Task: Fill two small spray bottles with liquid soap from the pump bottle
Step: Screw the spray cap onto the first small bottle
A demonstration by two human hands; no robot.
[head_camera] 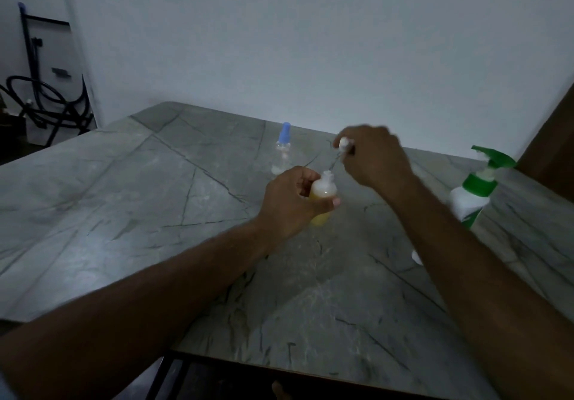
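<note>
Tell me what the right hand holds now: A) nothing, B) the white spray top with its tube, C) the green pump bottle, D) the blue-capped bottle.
B: the right hand pinches the white spray top just above the open yellow-filled bottle, which the left hand grips.

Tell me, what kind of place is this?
Probably a room in a home: a marble-patterned table against a plain white wall, coiled black hoses in the corner, and a green-topped pump bottle of soap.
</note>
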